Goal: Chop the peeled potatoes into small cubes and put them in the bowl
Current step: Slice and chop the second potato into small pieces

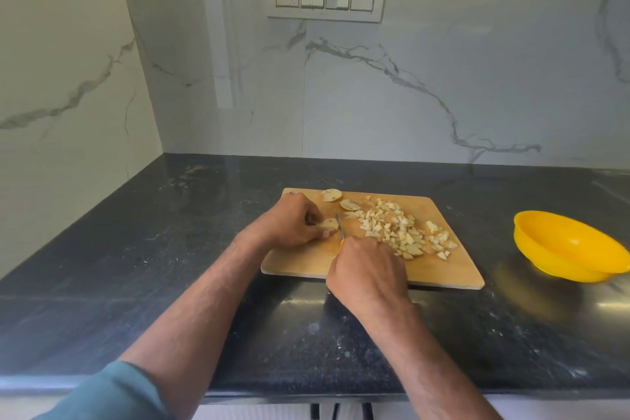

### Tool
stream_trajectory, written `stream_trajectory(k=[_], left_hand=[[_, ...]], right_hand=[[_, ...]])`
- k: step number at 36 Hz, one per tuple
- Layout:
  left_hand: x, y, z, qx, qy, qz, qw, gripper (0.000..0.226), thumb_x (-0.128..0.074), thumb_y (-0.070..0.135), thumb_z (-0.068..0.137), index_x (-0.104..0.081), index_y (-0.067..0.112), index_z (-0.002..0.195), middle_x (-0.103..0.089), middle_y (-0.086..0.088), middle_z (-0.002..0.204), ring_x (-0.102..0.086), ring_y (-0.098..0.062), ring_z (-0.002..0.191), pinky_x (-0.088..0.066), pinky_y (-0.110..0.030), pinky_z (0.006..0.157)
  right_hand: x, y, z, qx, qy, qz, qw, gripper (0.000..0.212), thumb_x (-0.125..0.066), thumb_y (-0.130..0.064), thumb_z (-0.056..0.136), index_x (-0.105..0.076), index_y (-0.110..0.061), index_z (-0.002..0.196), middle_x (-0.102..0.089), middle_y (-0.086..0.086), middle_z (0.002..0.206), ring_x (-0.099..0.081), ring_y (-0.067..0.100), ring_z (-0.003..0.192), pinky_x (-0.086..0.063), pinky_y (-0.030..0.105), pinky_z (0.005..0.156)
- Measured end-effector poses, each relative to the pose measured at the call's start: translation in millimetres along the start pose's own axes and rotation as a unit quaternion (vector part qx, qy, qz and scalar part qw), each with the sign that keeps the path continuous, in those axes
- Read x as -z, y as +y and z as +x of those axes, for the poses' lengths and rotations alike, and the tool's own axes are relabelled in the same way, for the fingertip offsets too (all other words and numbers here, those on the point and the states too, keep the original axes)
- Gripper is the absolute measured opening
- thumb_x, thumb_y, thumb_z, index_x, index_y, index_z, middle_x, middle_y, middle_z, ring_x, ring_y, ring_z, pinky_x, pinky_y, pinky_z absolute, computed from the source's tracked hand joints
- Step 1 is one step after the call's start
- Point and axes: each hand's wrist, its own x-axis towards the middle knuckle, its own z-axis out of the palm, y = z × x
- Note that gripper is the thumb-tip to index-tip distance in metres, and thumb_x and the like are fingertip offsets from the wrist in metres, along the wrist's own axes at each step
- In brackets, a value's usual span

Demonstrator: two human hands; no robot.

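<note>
Chopping mid-task: left hand (289, 220) is pinching a potato slice (329, 224) on the board (453, 266), right hand (366, 269) is gripping the knife (340, 227) beside it. Cubes (405, 232) are piling nearby; bowl (562, 245) is sitting apart, looking empty. Next: dicing this slice.

There was only the one view, a wide-angle camera worn on the person's head. It looked forward and down across the dark speckled stone worktop (204, 283) toward the white veined marble wall (409, 95) behind it (straight edges bowed near the frame's borders). It sat close above the forearms, with the rectangular wooden cutting board (453, 269) near centre.
</note>
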Motion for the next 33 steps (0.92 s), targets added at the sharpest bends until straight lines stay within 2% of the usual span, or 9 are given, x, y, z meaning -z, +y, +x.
stream_trajectory(k=[3,7,12,16,20,26,29,33], left_hand=[[2,-4,-1,0.011,0.001,-0.004,1.0,0.035,-0.081,0.037,0.085,-0.078,0.014,0.111,-0.074,0.003,0.103,-0.064,-0.009,0.089,-0.05,-0.028,0.101],[3,-7,-2,0.02,0.002,-0.012,1.0,0.035,-0.082,0.038,0.085,-0.078,0.015,0.111,-0.073,0.002,0.105,-0.064,-0.011,0.091,-0.056,-0.027,0.086],[0,-5,-3,0.018,0.02,-0.015,1.0,0.035,-0.082,0.041,0.084,-0.078,0.013,0.106,-0.07,0.0,0.098,-0.063,-0.014,0.09,-0.056,-0.033,0.083],[-2,-4,-4,0.015,0.034,-0.029,0.999,0.035,-0.081,0.04,0.085,-0.078,0.015,0.11,-0.065,0.008,0.094,-0.059,-0.005,0.086,-0.045,-0.016,0.072],[-5,-3,-4,0.023,0.04,-0.035,0.998,0.037,-0.081,0.038,0.086,-0.077,0.014,0.113,-0.062,0.01,0.092,-0.057,-0.003,0.085,-0.04,-0.011,0.07],[-4,3,-4,0.027,0.032,-0.031,0.999,0.031,-0.079,0.033,0.088,-0.078,0.012,0.11,-0.065,0.005,0.096,-0.061,-0.011,0.088,-0.055,-0.028,0.083],[-3,5,-5,0.027,0.029,-0.028,0.999,0.025,-0.078,0.03,0.089,-0.08,0.01,0.103,-0.071,-0.004,0.098,-0.066,-0.021,0.091,-0.059,-0.039,0.086],[-2,7,-5,0.029,0.027,-0.021,0.999,0.023,-0.078,0.03,0.089,-0.08,0.011,0.102,-0.072,-0.003,0.099,-0.067,-0.02,0.092,-0.059,-0.041,0.086]], right_hand=[[0,0,4,0.006,-0.01,0.003,1.0,0.019,-0.05,-0.025,0.1,-0.062,-0.013,0.109,-0.044,-0.001,0.077,-0.048,0.019,0.074,-0.036,0.03,0.062],[-1,1,6,0.01,-0.005,0.006,1.0,0.019,-0.048,-0.026,0.1,-0.062,-0.014,0.107,-0.036,-0.003,0.071,-0.046,0.02,0.075,-0.036,0.031,0.062],[-8,6,9,0.008,0.057,0.011,0.998,0.024,-0.044,-0.029,0.102,-0.062,-0.014,0.103,-0.038,-0.003,0.069,-0.046,0.022,0.07,-0.035,0.031,0.058],[-12,6,12,0.019,0.068,0.03,0.997,0.025,-0.043,-0.033,0.103,-0.062,-0.016,0.103,-0.054,-0.002,0.076,-0.056,0.019,0.07,-0.049,0.032,0.059],[-10,5,16,0.021,0.054,0.042,0.997,0.027,-0.043,-0.036,0.103,-0.063,-0.018,0.103,-0.059,-0.002,0.08,-0.059,0.018,0.074,-0.054,0.033,0.065],[-10,2,20,0.019,0.041,0.039,0.998,0.027,-0.044,-0.036,0.103,-0.063,-0.018,0.103,-0.059,0.0,0.081,-0.06,0.019,0.076,-0.055,0.035,0.067],[-11,1,23,0.015,0.035,0.038,0.999,0.025,-0.044,-0.034,0.103,-0.063,-0.017,0.104,-0.055,-0.001,0.077,-0.057,0.018,0.074,-0.047,0.031,0.062],[-10,0,23,0.015,0.034,0.038,0.999,0.024,-0.044,-0.031,0.103,-0.063,-0.015,0.103,-0.053,-0.001,0.078,-0.056,0.019,0.075,-0.042,0.031,0.062]])
